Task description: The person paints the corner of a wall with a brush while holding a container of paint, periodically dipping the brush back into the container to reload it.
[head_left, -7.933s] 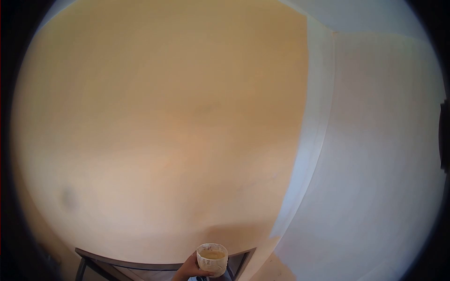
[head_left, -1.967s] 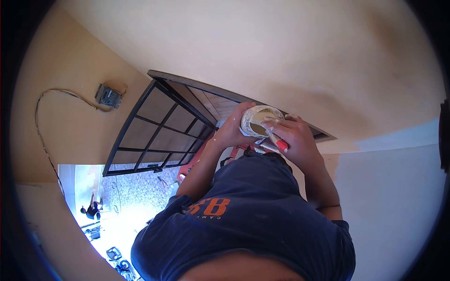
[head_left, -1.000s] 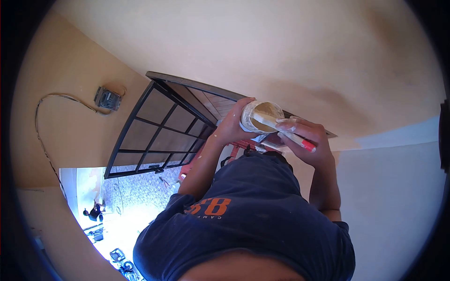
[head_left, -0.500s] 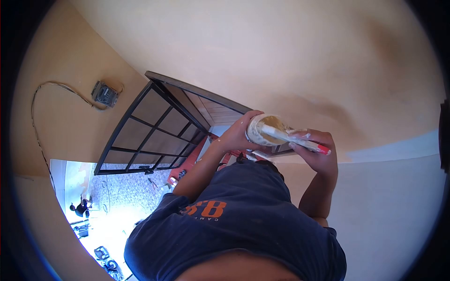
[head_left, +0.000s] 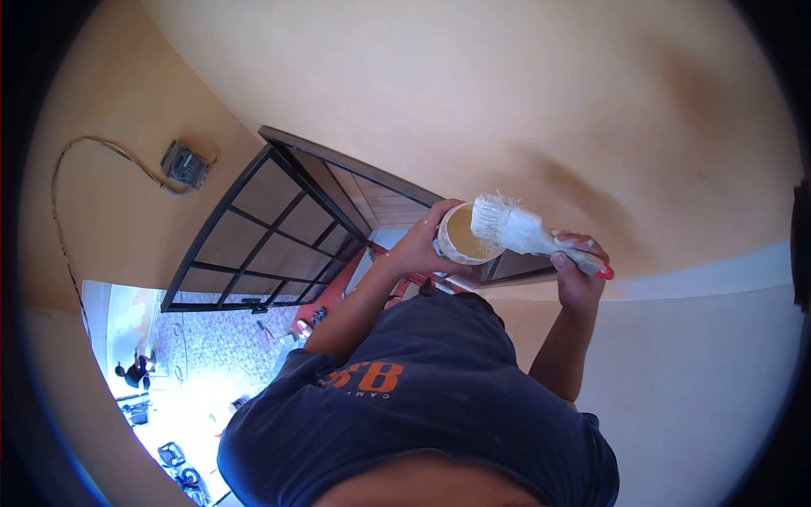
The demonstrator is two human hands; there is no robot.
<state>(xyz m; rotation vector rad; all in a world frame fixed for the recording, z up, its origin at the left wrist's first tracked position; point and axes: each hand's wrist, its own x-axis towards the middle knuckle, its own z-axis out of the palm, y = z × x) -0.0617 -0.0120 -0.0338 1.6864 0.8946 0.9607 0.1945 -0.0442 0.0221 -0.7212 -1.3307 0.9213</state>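
Observation:
My left hand (head_left: 424,241) is wrapped round a paint-smeared tub (head_left: 456,245), whose open mouth faces up toward me. Yellowish-cream paint or its stain shows on the inside. In my right hand (head_left: 581,266) is a wide paintbrush (head_left: 515,226), gripped by its red-tipped handle. Its white, paint-coated bristles point left, just above the tub's right rim, and hide part of the opening. Beyond both hands stretches the wall (head_left: 405,93), cream with a darker tan patch and a white painted band at lower right.
A dark metal-framed door or gate with panes (head_left: 266,228) stands ajar at left. An electrical box (head_left: 185,166) with a loose cable (head_left: 106,142) is on the left wall. Far below, a person (head_left: 135,372) is on the bright floor beside tools and a chair-like object (head_left: 171,455).
The brush has come up out of the tub and turned, its broad bristles now showing above the rim. My right hand has shifted slightly right; my left still holds the tub.

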